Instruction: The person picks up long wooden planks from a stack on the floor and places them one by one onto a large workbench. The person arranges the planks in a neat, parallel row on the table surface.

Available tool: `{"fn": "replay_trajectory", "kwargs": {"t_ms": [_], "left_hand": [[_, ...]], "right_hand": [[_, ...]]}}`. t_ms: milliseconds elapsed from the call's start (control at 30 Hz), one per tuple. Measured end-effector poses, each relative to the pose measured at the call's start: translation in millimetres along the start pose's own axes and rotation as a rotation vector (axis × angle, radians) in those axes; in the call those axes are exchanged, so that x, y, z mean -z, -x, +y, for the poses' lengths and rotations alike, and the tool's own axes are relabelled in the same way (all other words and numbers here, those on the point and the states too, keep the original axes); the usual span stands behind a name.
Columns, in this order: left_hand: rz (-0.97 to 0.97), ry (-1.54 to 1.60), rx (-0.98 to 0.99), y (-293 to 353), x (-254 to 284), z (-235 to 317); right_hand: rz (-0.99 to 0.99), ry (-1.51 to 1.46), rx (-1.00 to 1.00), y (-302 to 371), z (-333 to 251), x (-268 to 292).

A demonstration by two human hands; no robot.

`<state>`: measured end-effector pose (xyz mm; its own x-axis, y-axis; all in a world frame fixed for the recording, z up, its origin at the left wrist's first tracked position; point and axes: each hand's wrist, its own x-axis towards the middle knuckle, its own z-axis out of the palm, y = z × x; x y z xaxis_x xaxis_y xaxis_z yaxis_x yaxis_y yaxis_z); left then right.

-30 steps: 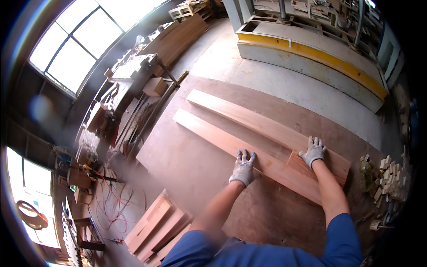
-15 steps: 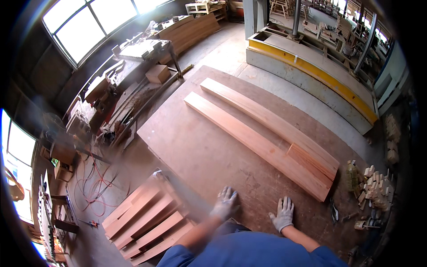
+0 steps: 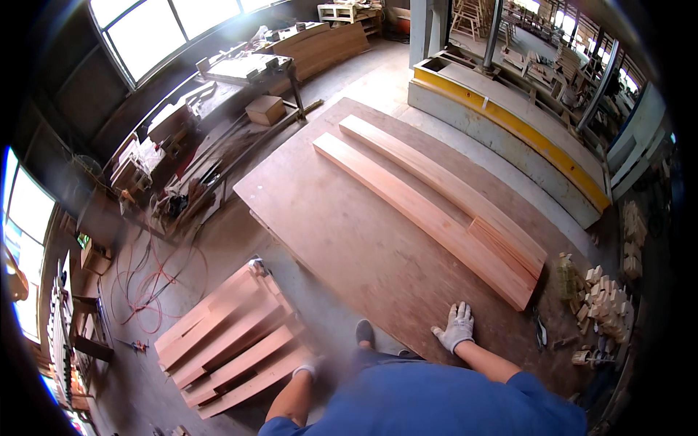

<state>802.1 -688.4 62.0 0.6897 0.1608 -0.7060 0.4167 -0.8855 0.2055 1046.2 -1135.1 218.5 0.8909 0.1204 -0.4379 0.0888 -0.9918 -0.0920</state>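
My gloved right hand [image 3: 456, 325] lies flat on the brown worktable [image 3: 327, 225], fingers spread and nothing held. At the near end of a stack of reddish wooden boards [image 3: 240, 334], my gloved left hand [image 3: 307, 368] hangs low beside the table; its fingers are blurred and partly hidden, so whether it touches a board I cannot tell. Two long planks run side by side across the table: a nearer plank [image 3: 414, 211] and a farther plank [image 3: 436, 174]. A short wooden piece [image 3: 502, 248] sits between them at their right end.
Small wood blocks [image 3: 603, 305] are heaped at the table's right end, near pliers [image 3: 540, 328] and a brush [image 3: 590, 357]. A yellow-edged machine [image 3: 509, 127] stands beyond the table. Red hoses [image 3: 153, 287] lie on the floor at left, below a cluttered bench [image 3: 196, 123].
My left hand has left the tabletop and moved down and left to the board stack. The right hand stays flat on the table. The view has shifted slightly.
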Motion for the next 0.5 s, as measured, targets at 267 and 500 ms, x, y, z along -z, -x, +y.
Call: {"fn": "replay_trajectory", "kwargs": {"t_ms": [267,500], "left_hand": [[0.086,0.611,0.46,116,-121,46],[0.208,0.203,0.15,146,-257,50]], "right_hand": [[0.076,0.088,0.224,4,35,-9],[0.061,0.101,0.242,10,49,-4]]}}
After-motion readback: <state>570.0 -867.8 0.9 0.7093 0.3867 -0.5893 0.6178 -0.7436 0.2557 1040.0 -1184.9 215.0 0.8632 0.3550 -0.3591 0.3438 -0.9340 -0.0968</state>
